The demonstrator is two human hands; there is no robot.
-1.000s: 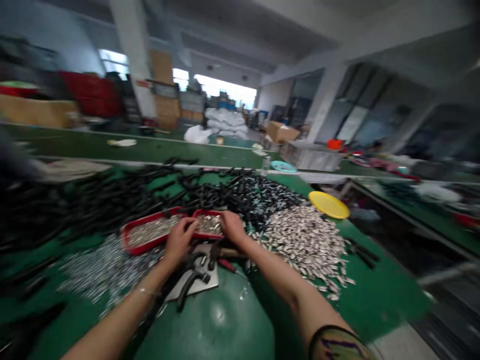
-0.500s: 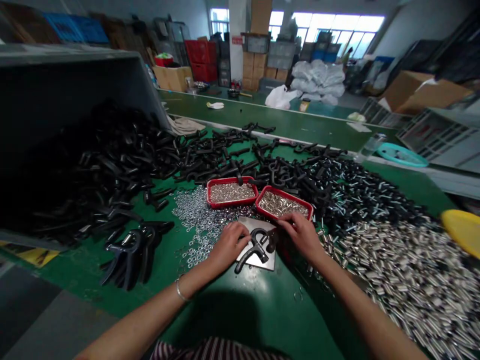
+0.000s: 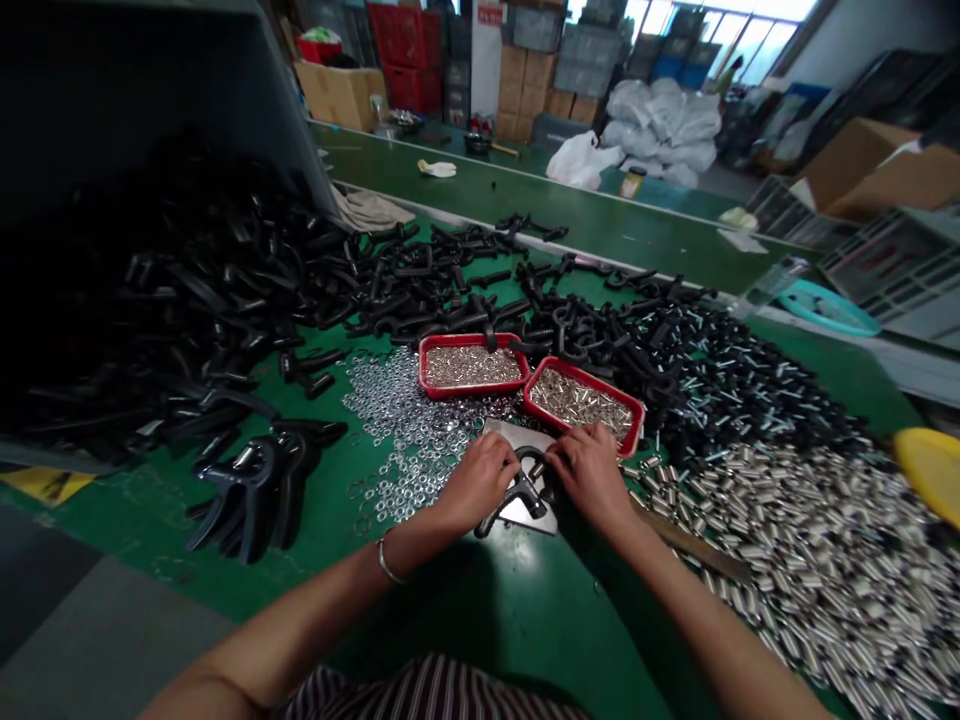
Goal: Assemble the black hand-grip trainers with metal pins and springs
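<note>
A black curved plastic bracket point(image 3: 517, 497) with a ring-shaped end lies on a small metal plate point(image 3: 541, 522) in front of me. My left hand point(image 3: 480, 482) is closed at the bracket's left side, fingertips pinched against it. At the ring's right edge, my right hand point(image 3: 589, 470) is closed in a pinch; anything between those fingertips is too small to make out. Just beyond the hands stand two red trays, one with tiny metal pieces point(image 3: 474, 366), the other with small metal pins point(image 3: 581, 400).
Silver nuts or rings point(image 3: 409, 460) spread to the left. More black brackets point(image 3: 255, 490) lie beside a large grey bin point(image 3: 289, 110). Black parts with metal screws point(image 3: 720, 370) and a heap of metal cylinders point(image 3: 817, 560) cover the right. A yellow lid point(image 3: 930, 470) is at the edge.
My right hand has moved from the pin tray's near edge to the bracket's ring. My left hand stays beside the bracket. The camera view has tipped downward.
</note>
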